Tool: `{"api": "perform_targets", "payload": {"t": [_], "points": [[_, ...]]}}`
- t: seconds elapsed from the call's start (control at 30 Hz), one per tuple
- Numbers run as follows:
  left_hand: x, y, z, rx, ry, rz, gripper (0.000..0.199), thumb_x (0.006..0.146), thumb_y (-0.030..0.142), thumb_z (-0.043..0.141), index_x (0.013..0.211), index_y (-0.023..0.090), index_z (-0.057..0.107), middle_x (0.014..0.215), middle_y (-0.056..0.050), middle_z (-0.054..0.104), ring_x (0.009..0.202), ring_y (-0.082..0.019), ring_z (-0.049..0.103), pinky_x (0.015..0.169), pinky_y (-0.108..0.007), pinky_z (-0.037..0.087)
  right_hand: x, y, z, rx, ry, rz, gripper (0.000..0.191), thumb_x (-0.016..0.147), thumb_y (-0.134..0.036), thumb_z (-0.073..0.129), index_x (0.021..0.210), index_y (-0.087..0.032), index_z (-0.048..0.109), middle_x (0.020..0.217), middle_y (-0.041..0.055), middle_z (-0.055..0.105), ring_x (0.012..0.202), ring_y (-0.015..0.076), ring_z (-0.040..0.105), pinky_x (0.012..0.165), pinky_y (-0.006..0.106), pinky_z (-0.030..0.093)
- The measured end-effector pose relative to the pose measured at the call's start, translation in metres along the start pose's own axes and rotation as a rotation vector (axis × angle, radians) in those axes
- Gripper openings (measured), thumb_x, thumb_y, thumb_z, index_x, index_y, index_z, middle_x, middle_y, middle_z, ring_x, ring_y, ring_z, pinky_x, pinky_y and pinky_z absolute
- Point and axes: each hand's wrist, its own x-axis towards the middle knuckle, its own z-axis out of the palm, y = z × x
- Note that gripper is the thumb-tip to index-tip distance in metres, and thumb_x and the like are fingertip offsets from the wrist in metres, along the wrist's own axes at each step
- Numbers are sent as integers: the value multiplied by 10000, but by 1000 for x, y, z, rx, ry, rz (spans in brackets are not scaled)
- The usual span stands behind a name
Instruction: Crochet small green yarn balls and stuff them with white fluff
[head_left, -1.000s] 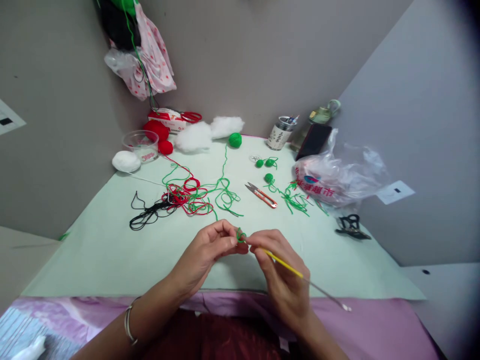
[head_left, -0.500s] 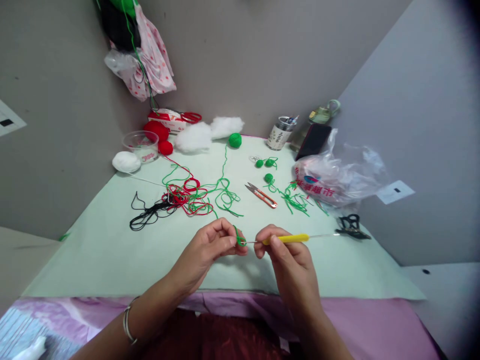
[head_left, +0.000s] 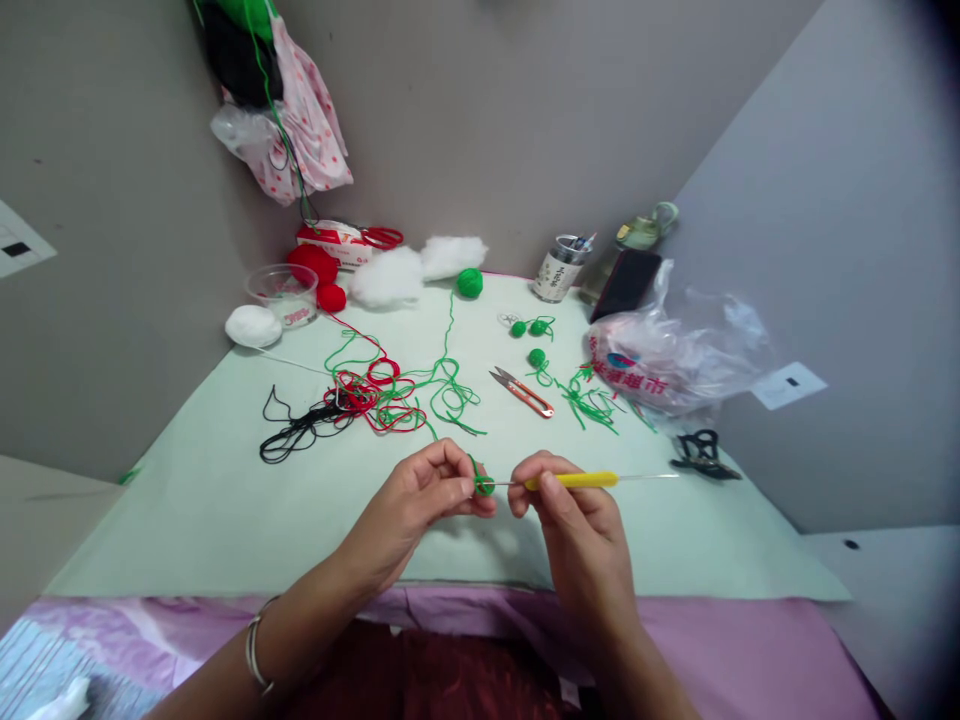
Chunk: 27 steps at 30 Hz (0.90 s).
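Between thumb and fingers, my left hand [head_left: 431,490] pinches a small loop of green yarn [head_left: 485,486]. My right hand [head_left: 574,515] is closed around the yellow handle of a crochet hook [head_left: 581,480]. The hook's thin metal shaft points left and its tip meets the green yarn; whether it passes through a loop is too small to tell. A second metal shaft sticks out of the handle to the right. Both hands are just above the near part of the table [head_left: 330,530]. From my left hand a green strand runs back to tangled yarn [head_left: 375,392].
Orange thread snips [head_left: 523,392] lie beyond my hands. Green yarn scraps [head_left: 589,402] and small green balls [head_left: 536,357] are to their right. Black yarn [head_left: 289,435] lies left. Farther back are white stuffing [head_left: 388,277], a pen can [head_left: 561,268] and a plastic bag [head_left: 660,350].
The green loop at my left fingertips looks smaller and tighter around the hook's tip. Both hands keep nearly the same place and grip.
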Motion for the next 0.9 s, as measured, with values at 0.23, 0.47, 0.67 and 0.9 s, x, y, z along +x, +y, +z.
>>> {"api": "perform_targets", "payload": {"t": [0.23, 0.47, 0.67, 0.9], "points": [[1, -2, 1, -1, -26, 0, 175, 842, 283, 739, 820, 172, 605, 812, -1, 640, 805, -161, 695, 821, -289, 513, 0, 0, 7, 74, 3, 33, 214, 913, -390, 714, 852, -199, 792, 756, 22, 646, 639, 127, 595, 629, 266, 494], [-1, -5, 3, 95, -34, 62, 165, 871, 303, 729, 849, 180, 621, 852, -4, 662, 884, -161, 648, 868, -272, 455, -2, 7, 7, -21, -69, -88, 161, 946, -332, 677, 955, -246, 812, 932, 44, 667, 688, 122, 564, 635, 273, 473], [-1, -4, 4, 105, -111, 92, 163, 895, 326, 721, 895, 181, 647, 787, -8, 676, 816, -167, 631, 858, -299, 466, -2, 6, 15, 82, -119, -36, 154, 941, -328, 685, 969, -260, 820, 923, 49, 710, 694, 139, 603, 655, 293, 512], [-6, 5, -10, 118, 95, 128, 400, 869, 445, 748, 693, 185, 500, 727, 38, 438, 675, -114, 498, 715, -269, 517, 5, -4, 12, 229, -43, 69, 148, 872, -372, 763, 882, -239, 827, 859, 64, 746, 651, 136, 618, 595, 267, 540]]}}
